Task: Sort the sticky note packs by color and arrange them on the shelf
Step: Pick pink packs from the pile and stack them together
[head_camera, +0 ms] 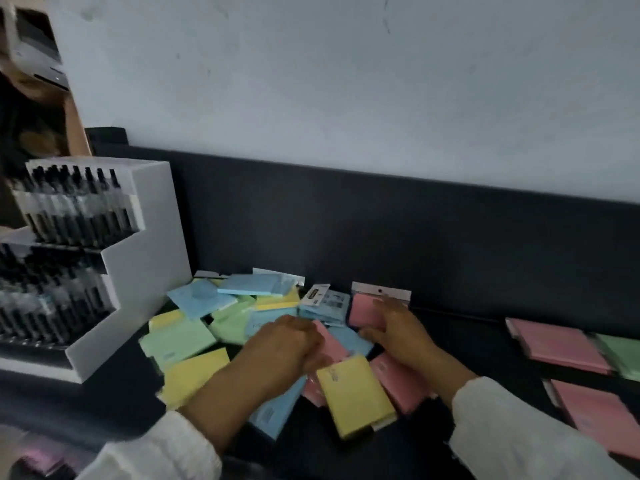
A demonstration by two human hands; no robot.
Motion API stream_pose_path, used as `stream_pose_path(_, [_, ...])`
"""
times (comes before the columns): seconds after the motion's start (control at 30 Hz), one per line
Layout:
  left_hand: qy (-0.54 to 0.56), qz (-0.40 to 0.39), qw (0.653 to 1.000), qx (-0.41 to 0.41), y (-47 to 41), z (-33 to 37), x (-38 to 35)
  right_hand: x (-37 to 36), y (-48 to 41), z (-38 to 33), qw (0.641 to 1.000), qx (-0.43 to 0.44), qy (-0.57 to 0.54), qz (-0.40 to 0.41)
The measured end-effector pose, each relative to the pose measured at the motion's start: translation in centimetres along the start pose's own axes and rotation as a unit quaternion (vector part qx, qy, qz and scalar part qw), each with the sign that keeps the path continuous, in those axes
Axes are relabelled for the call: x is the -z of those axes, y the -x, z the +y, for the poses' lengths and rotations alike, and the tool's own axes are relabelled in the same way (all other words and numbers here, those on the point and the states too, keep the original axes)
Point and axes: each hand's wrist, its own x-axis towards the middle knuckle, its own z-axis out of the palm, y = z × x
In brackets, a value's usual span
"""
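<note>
Hands of a person in white sleeves reach into a loose heap of sticky note packs [242, 323] on a dark shelf [467, 341], seen from a head camera. The heap mixes blue, green, yellow and pink packs, overlapping at all angles. The left hand [284, 344] is blurred over the middle of the heap, fingers curled; whether it holds anything cannot be told. The right hand [394, 327] lies on a pink pack [363, 311] with a white header, fingers bent round its lower edge, apparently gripping it. Far right, well apart from the heap, sorted pink packs [554, 344] lie flat with a green pack [620, 355] overlapping their edge. A white pen display [138, 271] stands just beside the heap on the left.

Likely risks: lifting the pink pack may drag the packs that lean on it, and a yellow pack [356, 396] nearest the person could slide off. Dim light may make pale colours easy to confuse, and the green pack may end up among the pink.
</note>
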Motion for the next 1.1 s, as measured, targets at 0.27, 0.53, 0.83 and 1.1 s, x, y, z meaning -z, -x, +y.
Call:
stream_pose_path(0.27, [0.082,0.041,0.995,-0.036,-1.2,-1.7,-1.0,-0.5,-0.7,0.1,0.994,-0.036,0.092,0.055])
stream_pose_path(0.53, [0.113,0.080,0.990,-0.023,-1.8,-1.7,-1.7,-0.5,-0.6,-0.3,0.978,-0.026,0.204,0.040])
stream_pose_path(0.83, [0.124,0.066,0.990,-0.029,-1.5,-2.3,-1.2,0.1,0.2,-1.2,0.966,-0.032,0.249,0.062])
stream_pose_path(1.1, [0.228,0.174,0.958,-0.011,-1.2,-2.6,-0.4,3.5,2.9,-1.4,0.965,-0.002,0.061,0.255])
